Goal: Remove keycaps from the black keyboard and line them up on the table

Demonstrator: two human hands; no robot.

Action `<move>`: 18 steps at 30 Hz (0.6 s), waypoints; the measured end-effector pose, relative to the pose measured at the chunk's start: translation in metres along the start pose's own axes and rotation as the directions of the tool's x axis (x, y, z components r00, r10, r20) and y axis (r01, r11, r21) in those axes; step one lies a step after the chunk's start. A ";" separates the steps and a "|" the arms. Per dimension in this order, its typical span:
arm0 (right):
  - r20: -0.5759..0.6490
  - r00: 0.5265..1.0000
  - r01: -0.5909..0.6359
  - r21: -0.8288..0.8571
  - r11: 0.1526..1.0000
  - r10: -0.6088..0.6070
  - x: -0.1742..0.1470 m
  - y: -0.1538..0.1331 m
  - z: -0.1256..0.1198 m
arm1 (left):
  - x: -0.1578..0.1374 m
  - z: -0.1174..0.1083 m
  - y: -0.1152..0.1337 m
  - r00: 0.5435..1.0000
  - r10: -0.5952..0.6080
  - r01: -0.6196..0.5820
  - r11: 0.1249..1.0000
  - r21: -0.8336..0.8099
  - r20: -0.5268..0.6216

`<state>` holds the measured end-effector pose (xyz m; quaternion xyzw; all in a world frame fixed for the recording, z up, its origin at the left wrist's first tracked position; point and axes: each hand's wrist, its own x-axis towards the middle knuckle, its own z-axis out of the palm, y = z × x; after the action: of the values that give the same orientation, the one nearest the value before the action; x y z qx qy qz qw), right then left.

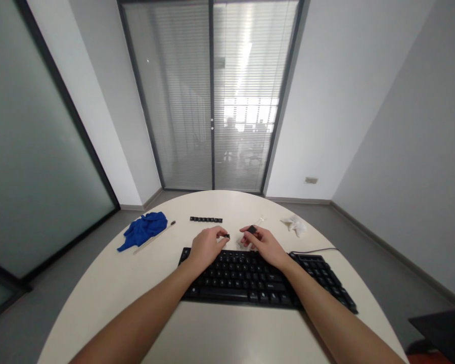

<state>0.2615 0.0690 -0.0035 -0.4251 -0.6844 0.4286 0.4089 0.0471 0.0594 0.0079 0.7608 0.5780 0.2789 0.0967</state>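
Black keyboard [235, 296] lies across the table under both my wrists. My left hand [207, 245] is above its back edge, thumb and forefinger pinching a small black keycap [226, 236]. My right hand [263, 242] is a short way to the right, its fingers closed on a small dark square piece [252, 229] whose kind I cannot make out. Something clear and shiny [242, 244] shows below the right fingers, partly hidden by them. Beyond my left hand, several black keycaps [206, 220] stand in a row on the table.
On the left of the round white table [109, 293] lie a crumpled blue cloth [146, 228] and a thin brush [154, 237] with a dark tip. White crumpled tissue [296, 225] is at the right. A small clear item [262, 219] lies behind my right hand. The keyboard's cable [314, 251] runs right.
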 end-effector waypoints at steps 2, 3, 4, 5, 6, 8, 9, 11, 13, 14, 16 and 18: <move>0.006 1.000 -0.001 0.001 1.000 0.001 0.000 0.001 0.000 | 0.010 -0.002 -0.001 1.000 0.030 -0.030 0.999 0.043 -0.006; 0.006 1.000 -0.002 0.001 1.000 0.002 0.000 0.001 0.000 | 0.016 -0.002 -0.002 0.999 0.049 -0.049 0.997 0.060 -0.009; 0.005 1.000 -0.002 0.002 1.000 0.002 0.001 0.002 0.000 | 0.022 -0.002 -0.002 0.998 0.069 -0.068 0.994 0.081 -0.012; 0.005 1.000 0.000 0.004 1.000 0.000 0.001 0.002 0.000 | 0.028 -0.001 -0.002 0.995 0.095 -0.093 0.991 0.099 -0.009; 0.006 1.000 0.001 0.008 1.000 -0.001 0.001 0.002 0.000 | 0.034 0.001 -0.002 0.993 0.120 -0.118 0.986 0.117 -0.007; 0.013 1.000 0.001 0.017 1.000 -0.001 0.001 0.002 0.000 | 0.046 0.006 -0.003 0.988 0.155 -0.153 0.977 0.150 0.003; 0.016 1.000 0.000 0.021 1.000 0.000 0.001 0.002 0.000 | 0.051 0.009 -0.003 0.986 0.165 -0.164 0.972 0.166 0.005; 0.018 1.000 -0.001 0.026 1.000 0.001 0.000 0.000 0.001 | 0.059 0.016 -0.004 0.984 0.179 -0.178 0.965 0.192 0.011; 0.018 1.000 0.000 0.030 1.000 0.000 0.000 -0.001 0.002 | 0.066 0.022 -0.007 0.983 0.185 -0.183 0.960 0.213 0.011; 0.018 1.000 -0.001 0.034 0.999 0.000 0.000 -0.001 0.002 | 0.069 0.025 -0.008 0.983 0.183 -0.181 0.958 0.223 0.009; 0.022 1.000 -0.002 0.044 0.999 0.001 0.000 -0.001 0.002 | 0.073 0.029 -0.011 0.985 0.171 -0.167 0.956 0.239 0.004; 0.024 1.000 -0.003 0.051 0.999 0.002 0.000 -0.001 0.002 | 0.075 0.032 -0.014 0.988 0.155 -0.149 0.956 0.253 -0.002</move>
<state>0.2596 0.0688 -0.0034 -0.4102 -0.6777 0.4514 0.4107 0.0663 0.1393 -0.0015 0.8060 0.5495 0.2179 -0.0285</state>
